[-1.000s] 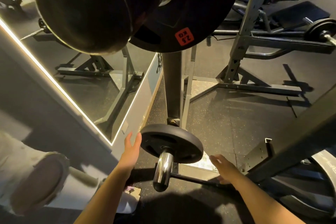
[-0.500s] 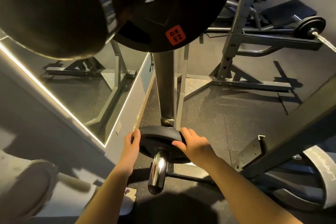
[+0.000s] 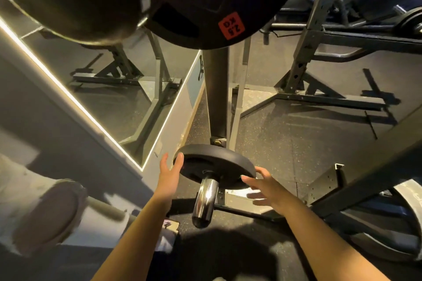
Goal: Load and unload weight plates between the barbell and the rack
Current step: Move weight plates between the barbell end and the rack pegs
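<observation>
Both forearms reach forward and down from the bottom of the view toward a small black weight plate [image 3: 214, 166] that sits on a chrome peg [image 3: 205, 201] of the rack. The left hand [image 3: 169, 173] stands upright at the left edge of the plate, with the fingers straight and the thumb tip touching the rim; its grip is wide and it holds nothing. The right hand [image 3: 269, 187] is at the right edge of the plate, palm turned to the left, fingers spread and relaxed; its grip is also wide, and I cannot tell if the fingertips touch the rim. The plate is low on the rack, just before the dark upright post [image 3: 217, 93]. Above, close to the camera, a large black plate [image 3: 219, 2] with a red label [image 3: 231, 26] fills the top of the view. At the left is a mirror [image 3: 109, 80] with a lit edge, and at the right a grey squat stand [image 3: 315, 36] on the rubber floor [image 3: 285, 139]. A big plate with a pale rim [image 3: 411, 198] is at the lower right, partly behind a dark beam [image 3: 376, 166].
</observation>
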Available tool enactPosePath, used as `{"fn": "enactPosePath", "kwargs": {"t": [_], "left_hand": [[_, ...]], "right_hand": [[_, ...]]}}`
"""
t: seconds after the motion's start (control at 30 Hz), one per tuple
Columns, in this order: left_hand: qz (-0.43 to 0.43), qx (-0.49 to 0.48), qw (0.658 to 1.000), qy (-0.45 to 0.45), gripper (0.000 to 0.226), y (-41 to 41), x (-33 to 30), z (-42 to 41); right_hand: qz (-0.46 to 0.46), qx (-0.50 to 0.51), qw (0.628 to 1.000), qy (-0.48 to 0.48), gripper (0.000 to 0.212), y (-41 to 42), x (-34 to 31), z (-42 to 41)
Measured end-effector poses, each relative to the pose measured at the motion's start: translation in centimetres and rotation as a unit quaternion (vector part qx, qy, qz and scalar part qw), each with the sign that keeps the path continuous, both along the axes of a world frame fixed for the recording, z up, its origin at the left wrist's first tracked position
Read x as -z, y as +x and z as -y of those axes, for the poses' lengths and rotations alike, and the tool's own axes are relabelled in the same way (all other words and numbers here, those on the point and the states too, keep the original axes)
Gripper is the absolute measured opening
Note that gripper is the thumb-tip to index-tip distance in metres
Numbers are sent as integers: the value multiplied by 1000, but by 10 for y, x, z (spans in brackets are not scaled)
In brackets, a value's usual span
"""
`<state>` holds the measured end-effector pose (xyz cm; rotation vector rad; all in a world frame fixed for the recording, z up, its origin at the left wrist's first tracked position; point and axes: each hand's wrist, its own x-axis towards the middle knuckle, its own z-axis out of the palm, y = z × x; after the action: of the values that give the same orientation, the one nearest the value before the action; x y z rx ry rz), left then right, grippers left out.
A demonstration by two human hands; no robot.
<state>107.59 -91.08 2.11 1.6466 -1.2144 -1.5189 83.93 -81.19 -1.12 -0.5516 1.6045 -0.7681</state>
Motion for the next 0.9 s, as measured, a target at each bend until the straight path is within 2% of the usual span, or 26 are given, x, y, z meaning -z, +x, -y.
{"fn": "enactPosePath", "kwargs": {"t": [0.07, 0.17, 0.27, 0.37, 0.53, 0.67, 0.8, 0.9], "left_hand": [[-44, 16, 998, 52, 98, -8, -2, 1], [-104, 14, 991, 85, 125, -23, -2, 5], [-98, 8, 992, 82, 132, -33, 0, 10], [-91, 48, 992, 72, 136, -32, -3, 9], [-98, 78, 992, 6, 102, -38, -10, 6], [-92, 78, 993, -20, 85, -43, -20, 8], [-56, 110, 992, -33, 85, -47, -30, 13], [-33, 123, 991, -36, 68, -49, -34, 14]], "right_hand": [[64, 25, 998, -3, 68, 6, -12, -2], [57, 43, 997, -14, 81, 17, -19, 6], [33, 66, 997, -16, 75, 27, -22, 19], [24, 100, 994, -37, 70, 31, -15, 17], [59, 161, 982, -75, 53, 23, -5, 12], [72, 161, 982, -67, 55, 16, 7, 7], [69, 120, 989, -60, 58, 7, 19, 9], [96, 113, 987, -59, 60, 0, 27, 13]]}}
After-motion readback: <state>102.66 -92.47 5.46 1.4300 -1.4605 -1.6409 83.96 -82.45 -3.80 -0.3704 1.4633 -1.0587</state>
